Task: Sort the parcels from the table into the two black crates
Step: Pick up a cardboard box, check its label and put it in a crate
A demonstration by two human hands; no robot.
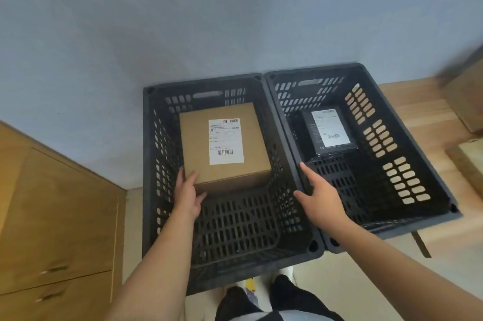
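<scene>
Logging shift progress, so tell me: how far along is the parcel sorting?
Done: a black parcel lies in the right crate, and a brown box is in the left crate. In hand: the left hand touches that box's near corner; the right hand hovers open over the shared rim. Left: blurred cardboard boxes on the table at right seem unsorted.
</scene>
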